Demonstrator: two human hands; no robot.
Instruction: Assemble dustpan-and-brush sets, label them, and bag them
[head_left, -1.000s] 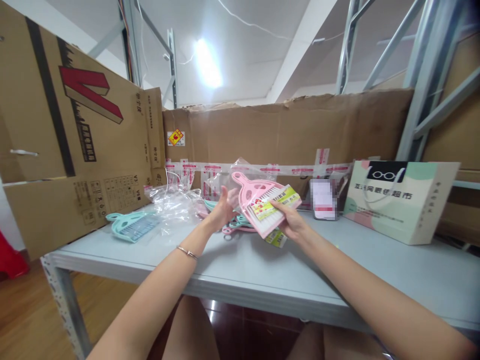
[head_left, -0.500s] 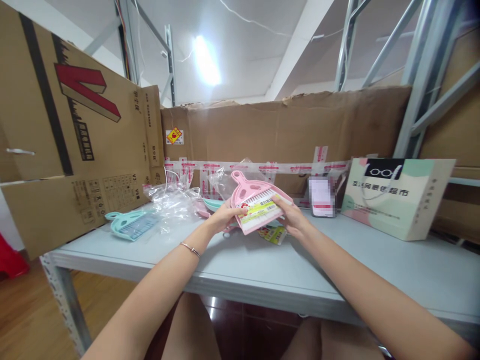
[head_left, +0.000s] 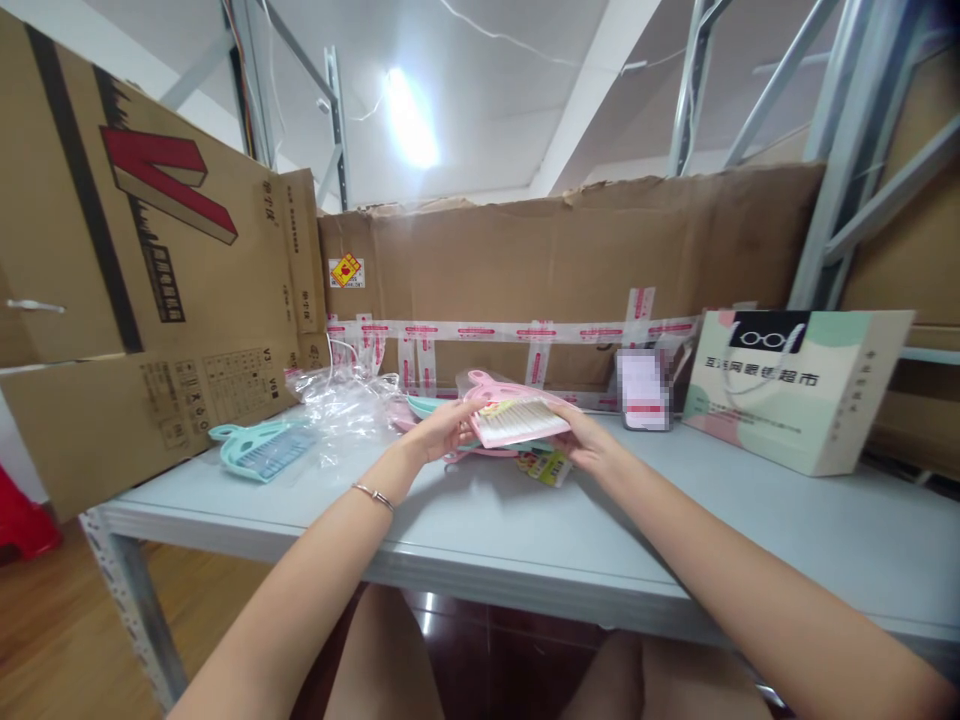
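Note:
Between my two hands is a pink dustpan and brush set (head_left: 517,418), tilted nearly flat with its white bristles toward me. My left hand (head_left: 444,428) grips its left edge, and my right hand (head_left: 587,438) closes on its right side. Under it lie more pink and mint pieces, partly hidden, and a green-yellow label card (head_left: 545,467). Left of my left hand, a mint dustpan edge (head_left: 424,406) shows. Farther left on the table, a mint dustpan with a blue-bristled brush (head_left: 266,450) lies beside crumpled clear plastic bags (head_left: 346,400).
A grey metal table (head_left: 480,545) holds everything. Behind stands a long taped cardboard box (head_left: 585,260); a large printed carton (head_left: 187,300) is at the left. A phone (head_left: 643,390) leans upright at the back, beside a printed paper bag (head_left: 780,390) on the right.
The pink dustpan and brush set has been lowered and tipped from a raised slant to nearly flat. Both hands keep hold of it, and its label is now less visible.

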